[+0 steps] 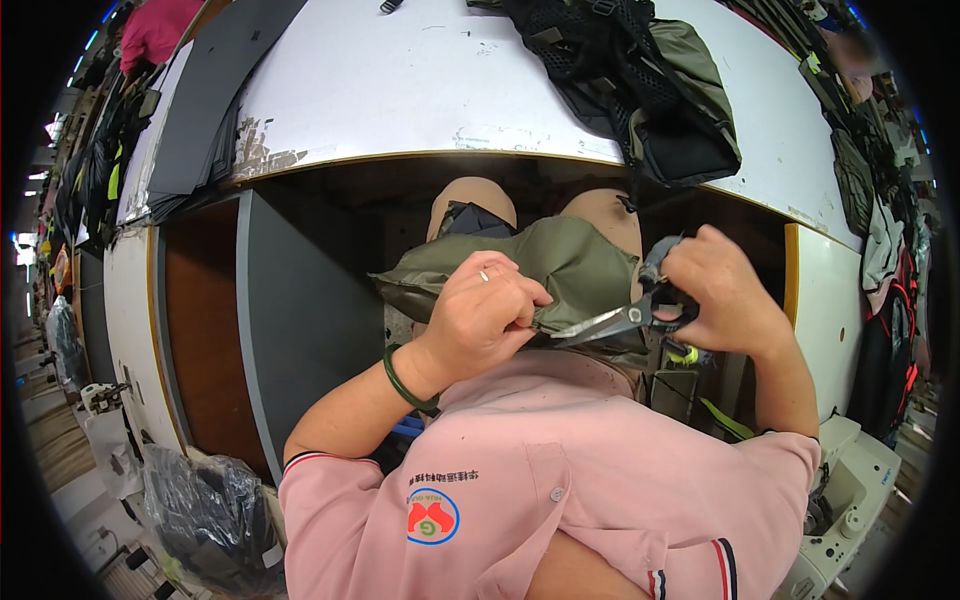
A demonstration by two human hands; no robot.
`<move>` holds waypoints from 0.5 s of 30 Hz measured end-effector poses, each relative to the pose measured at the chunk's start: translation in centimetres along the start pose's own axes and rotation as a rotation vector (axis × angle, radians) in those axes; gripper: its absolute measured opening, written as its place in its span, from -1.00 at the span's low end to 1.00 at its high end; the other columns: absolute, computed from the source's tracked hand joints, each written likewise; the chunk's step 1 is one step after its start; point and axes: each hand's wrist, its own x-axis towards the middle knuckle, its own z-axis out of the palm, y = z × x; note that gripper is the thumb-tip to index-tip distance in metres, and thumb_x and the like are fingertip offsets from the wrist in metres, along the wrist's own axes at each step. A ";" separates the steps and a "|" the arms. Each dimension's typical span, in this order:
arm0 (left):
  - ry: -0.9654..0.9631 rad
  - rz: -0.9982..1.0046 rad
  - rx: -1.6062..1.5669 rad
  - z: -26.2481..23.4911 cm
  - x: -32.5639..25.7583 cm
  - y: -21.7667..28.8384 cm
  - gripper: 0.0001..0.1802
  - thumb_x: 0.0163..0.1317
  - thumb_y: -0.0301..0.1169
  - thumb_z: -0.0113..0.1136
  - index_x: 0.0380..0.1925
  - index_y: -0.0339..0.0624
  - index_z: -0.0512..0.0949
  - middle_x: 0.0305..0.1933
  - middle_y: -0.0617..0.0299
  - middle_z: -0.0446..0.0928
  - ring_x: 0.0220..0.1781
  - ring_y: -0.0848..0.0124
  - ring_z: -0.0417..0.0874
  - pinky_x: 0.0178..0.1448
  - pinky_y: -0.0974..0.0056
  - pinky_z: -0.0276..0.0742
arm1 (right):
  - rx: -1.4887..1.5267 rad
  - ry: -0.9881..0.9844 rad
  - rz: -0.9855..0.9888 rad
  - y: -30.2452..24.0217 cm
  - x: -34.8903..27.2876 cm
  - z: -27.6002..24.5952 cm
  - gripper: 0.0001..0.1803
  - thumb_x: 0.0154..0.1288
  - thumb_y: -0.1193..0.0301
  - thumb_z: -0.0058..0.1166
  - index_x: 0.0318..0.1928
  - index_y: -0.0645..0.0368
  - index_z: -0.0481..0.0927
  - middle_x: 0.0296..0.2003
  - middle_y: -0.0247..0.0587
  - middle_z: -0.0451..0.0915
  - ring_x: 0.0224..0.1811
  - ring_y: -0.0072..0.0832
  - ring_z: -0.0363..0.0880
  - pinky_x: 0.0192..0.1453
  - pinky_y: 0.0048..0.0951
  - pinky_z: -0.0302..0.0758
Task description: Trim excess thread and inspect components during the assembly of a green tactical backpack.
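Observation:
An olive-green fabric bag piece lies across my lap below the table edge. My left hand, with a ring and a green bangle on the wrist, pinches the fabric's lower edge. My right hand grips black-handled scissors, their blades pointing left at the spot where my left hand holds the fabric. The blades touch the fabric edge.
A white worktable curves across the top, with an olive and black backpack on its right part and dark flat sheets at the left. A sewing machine stands at lower right. Bags hang at the right.

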 end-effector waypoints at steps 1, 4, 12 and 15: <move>-0.019 -0.006 -0.020 0.0 0.0 0.0 -0.61 -0.29 -0.71 0.32 -0.57 -0.06 0.34 -0.30 0.22 0.71 -0.35 0.28 0.61 0.07 0.06 0.56 | -0.104 0.021 0.004 0.1 0.1 -0.5 -0.65 -0.17 0.37 0.40 -0.47 0.13 0.42 -0.53 -0.26 0.43 -0.45 -0.24 0.45 -0.29 -0.26 0.29; -0.041 -0.005 -0.044 0.3 0.1 0.0 -0.62 -0.27 -0.71 0.32 -0.58 -0.07 0.33 -0.31 0.23 0.71 -0.36 0.30 0.60 0.07 0.05 0.56 | -0.190 -0.012 0.000 0.1 0.4 -1.2 -0.70 -0.15 0.42 0.34 -0.46 0.13 0.43 -0.53 -0.26 0.43 -0.42 -0.27 0.46 -0.26 -0.28 0.29; -0.044 -0.023 -0.055 0.6 0.4 0.1 -0.66 -0.22 -0.71 0.28 -0.60 -0.09 0.32 -0.33 0.24 0.71 -0.41 0.31 0.57 0.06 0.07 0.58 | -0.244 -0.019 -0.047 0.3 0.9 -0.5 -0.67 -0.11 0.38 0.41 -0.45 0.11 0.45 -0.52 -0.29 0.45 -0.40 -0.32 0.49 -0.23 -0.32 0.30; -0.053 -0.039 -0.061 0.5 0.3 0.2 -0.66 -0.22 -0.71 0.27 -0.60 -0.09 0.31 -0.34 0.23 0.71 -0.42 0.31 0.56 0.05 0.07 0.59 | -0.297 -0.014 -0.048 0.6 0.7 -0.4 -0.64 -0.12 0.36 0.43 -0.45 0.10 0.44 -0.52 -0.31 0.45 -0.40 -0.35 0.49 -0.23 -0.34 0.30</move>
